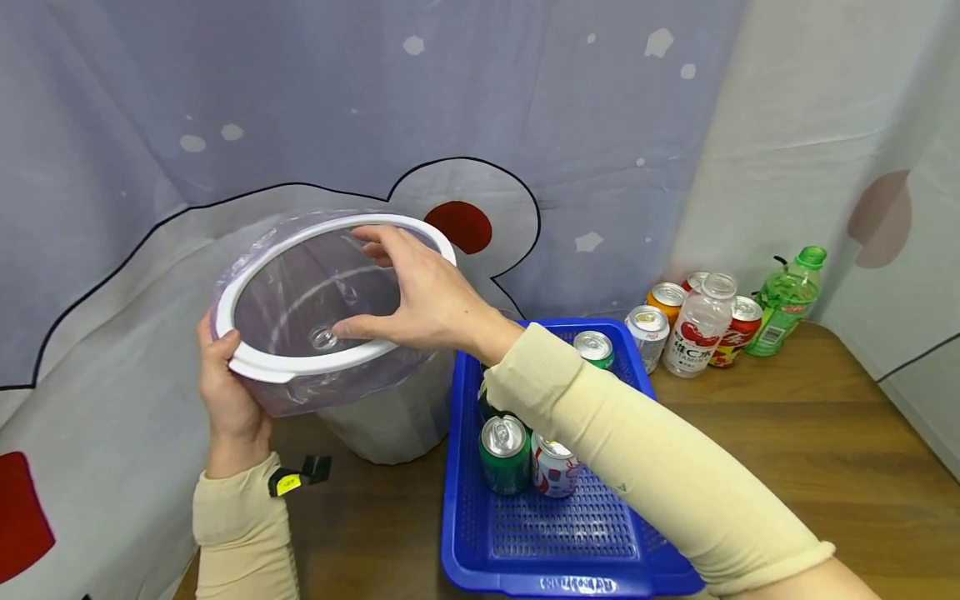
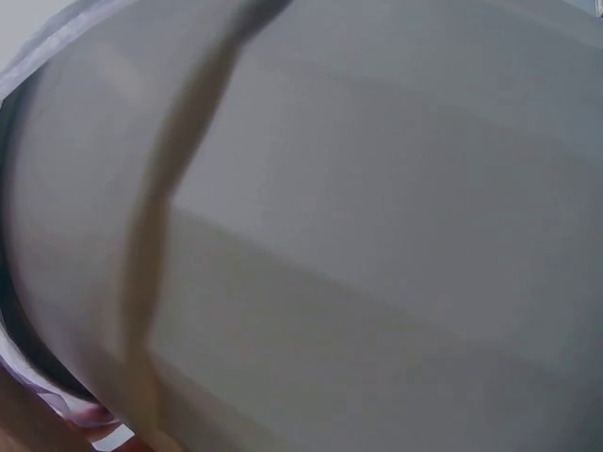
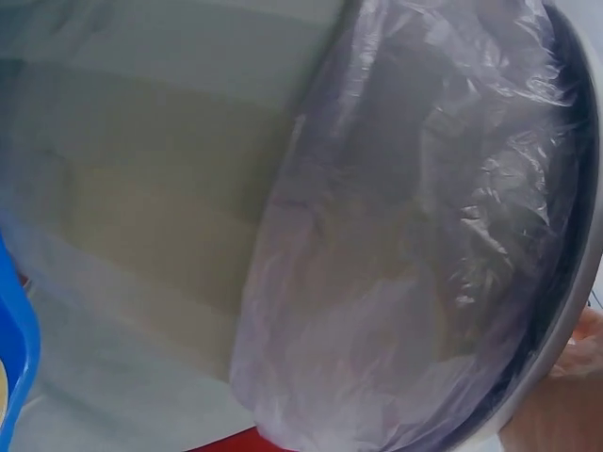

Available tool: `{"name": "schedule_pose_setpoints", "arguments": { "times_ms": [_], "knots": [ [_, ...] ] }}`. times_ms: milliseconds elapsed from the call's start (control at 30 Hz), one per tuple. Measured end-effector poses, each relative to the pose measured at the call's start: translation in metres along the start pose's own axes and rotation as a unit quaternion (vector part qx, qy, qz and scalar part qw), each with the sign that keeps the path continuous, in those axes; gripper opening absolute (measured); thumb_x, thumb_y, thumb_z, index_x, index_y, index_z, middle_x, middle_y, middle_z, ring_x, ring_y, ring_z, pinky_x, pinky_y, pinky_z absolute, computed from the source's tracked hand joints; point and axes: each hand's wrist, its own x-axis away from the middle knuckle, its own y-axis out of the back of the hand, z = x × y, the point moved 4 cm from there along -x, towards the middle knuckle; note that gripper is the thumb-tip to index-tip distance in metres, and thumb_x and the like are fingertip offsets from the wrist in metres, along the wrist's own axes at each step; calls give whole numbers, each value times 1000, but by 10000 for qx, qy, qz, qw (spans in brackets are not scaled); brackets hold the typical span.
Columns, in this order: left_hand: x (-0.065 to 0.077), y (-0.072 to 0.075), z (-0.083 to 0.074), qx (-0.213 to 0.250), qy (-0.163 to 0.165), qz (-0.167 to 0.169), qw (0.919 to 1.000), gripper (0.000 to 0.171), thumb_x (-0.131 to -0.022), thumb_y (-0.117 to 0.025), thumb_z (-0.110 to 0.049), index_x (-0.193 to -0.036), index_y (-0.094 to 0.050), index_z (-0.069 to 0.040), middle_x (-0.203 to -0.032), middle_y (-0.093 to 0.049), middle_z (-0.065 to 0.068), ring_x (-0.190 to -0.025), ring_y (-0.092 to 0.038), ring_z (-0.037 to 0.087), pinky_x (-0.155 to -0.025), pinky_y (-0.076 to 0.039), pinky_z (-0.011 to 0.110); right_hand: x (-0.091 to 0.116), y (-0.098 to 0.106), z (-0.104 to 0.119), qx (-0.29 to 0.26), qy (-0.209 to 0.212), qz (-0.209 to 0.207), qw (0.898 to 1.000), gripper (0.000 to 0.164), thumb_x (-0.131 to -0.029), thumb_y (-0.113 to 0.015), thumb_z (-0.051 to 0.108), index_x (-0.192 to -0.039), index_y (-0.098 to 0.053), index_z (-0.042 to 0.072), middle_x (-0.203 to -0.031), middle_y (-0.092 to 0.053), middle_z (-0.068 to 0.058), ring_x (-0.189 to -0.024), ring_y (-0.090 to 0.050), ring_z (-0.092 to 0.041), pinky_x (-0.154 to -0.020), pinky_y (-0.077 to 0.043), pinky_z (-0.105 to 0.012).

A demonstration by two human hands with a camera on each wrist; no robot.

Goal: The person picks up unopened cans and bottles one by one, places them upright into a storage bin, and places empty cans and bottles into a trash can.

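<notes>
A pale grey trash bin (image 1: 390, 421) with a white rim ring (image 1: 341, 362) leans toward me, lined with a thin purplish plastic bag (image 1: 292, 397). My left hand (image 1: 234, 408) grips the rim at its left side, thumb over the ring. Over the mouth, my right hand (image 1: 427, 287) is spread, thumb and fingers well apart with nothing between them. Inside lies a small clear round object (image 1: 323, 337), close to the right thumb. Bin wall (image 2: 377, 207) fills the left wrist view. In the right wrist view the bag's overhang (image 3: 396, 245) hangs outside the bin.
Right of the bin is a blue plastic basket (image 1: 558, 583) holding several cans, including a green can (image 1: 504, 458). At the back right stand more cans, a clear bottle (image 1: 699, 333) and a green bottle (image 1: 787, 296). A patterned curtain (image 1: 600, 108) hangs behind the wooden table (image 1: 817, 433).
</notes>
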Motion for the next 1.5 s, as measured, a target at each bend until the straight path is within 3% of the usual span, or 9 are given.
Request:
{"name": "schedule_pose_setpoints", "arguments": {
  "times_ms": [133,267,600,833,1033,1167,1300,1500],
  "knots": [
    [0,0,-1,14,-35,-32,10000,53,-93,-48,-17,-145,-43,-5,-143,-49,17,-115,-56,25,-96,-49,30,6,4,-2,-663,254,-190,9973,91,-78,-88,44,-153,-42,20,-150,-52,4,-135,-53,-8,-110,-43,-22],
    [-1,0,-2,-11,-44,-42,10000,53,-93,-48,-17,-145,-43,-5,-143,-49,17,-115,-56,25,-97,-48,30,16,14,-6,-1058,445,-328,9928,85,-80,-88,35,-151,-45,17,-152,-51,2,-137,-54,-12,-111,-45,-25],
    [2,-1,-2,198,-53,19,9998,53,-92,-50,-16,-144,-45,-4,-142,-50,19,-115,-58,26,-96,-49,31,62,51,-35,-761,394,-581,9946,77,-82,-87,28,-148,-48,16,-147,-58,-2,-134,-56,-14,-112,-47,-33],
    [0,-3,2,248,-21,143,9996,53,-93,-50,-16,-144,-44,-4,-142,-49,19,-115,-58,26,-96,-49,32,116,82,-75,-499,-105,-816,9954,76,-82,-87,19,-148,-49,15,-145,-60,-2,-136,-55,-20,-112,-47,-40],
    [-1,-2,3,83,48,91,9999,53,-93,-47,-17,-145,-44,-6,-143,-49,18,-116,-56,26,-96,-48,31,161,104,-103,-450,-469,-1453,9872,74,-83,-84,5,-149,-49,12,-145,-60,-7,-136,-55,-19,-110,-47,-28],
    [-1,-2,2,127,57,66,9999,52,-93,-48,-17,-144,-45,-6,-142,-50,18,-115,-57,25,-96,-48,31,187,114,-116,-422,-444,-2177,9741,75,-80,-81,-6,-147,-49,3,-143,-60,-15,-133,-55,-11,-105,-45,-18],
    [-1,-2,-1,207,47,76,9997,52,-92,-50,-16,-143,-46,-5,-140,-51,18,-114,-58,25,-96,-48,31,206,123,-127,-302,-394,-2992,9529,76,-75,-82,-11,-144,-51,0,-138,-62,-10,-128,-56,-6,-103,-45,-16],
    [0,1,-5,311,16,31,9995,52,-91,-50,-14,-142,-47,-3,-140,-52,18,-114,-58,26,-95,-48,32,224,132,-138,-197,-473,-4281,9023,68,-73,-82,-9,-136,-56,-6,-128,-64,4,-121,-60,-10,-99,-48,-17]
  ]
}}
